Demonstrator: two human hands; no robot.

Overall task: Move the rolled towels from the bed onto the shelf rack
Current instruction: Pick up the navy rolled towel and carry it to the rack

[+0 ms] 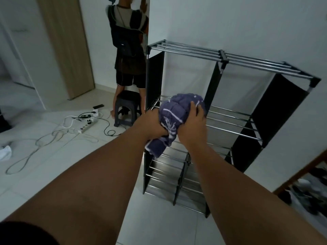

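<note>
A rolled purple towel (178,110) with pale stripes is held in both hands in front of the shelf rack (230,59), a frame of metal rods with black fabric side panels. My left hand (152,124) grips the towel's lower left side. My right hand (192,122) clasps its right side, fingers over the top. The towel hovers at the height of the rack's middle tier, over its left compartment. One loose end hangs down below my hands. The bed is out of view.
A black plastic stool (126,107) stands left of the rack, with a mirror (129,41) behind it reflecting a person. A power strip (87,125) and tangled cables lie on the tiled floor at left. Dark clutter (307,195) sits at the right edge.
</note>
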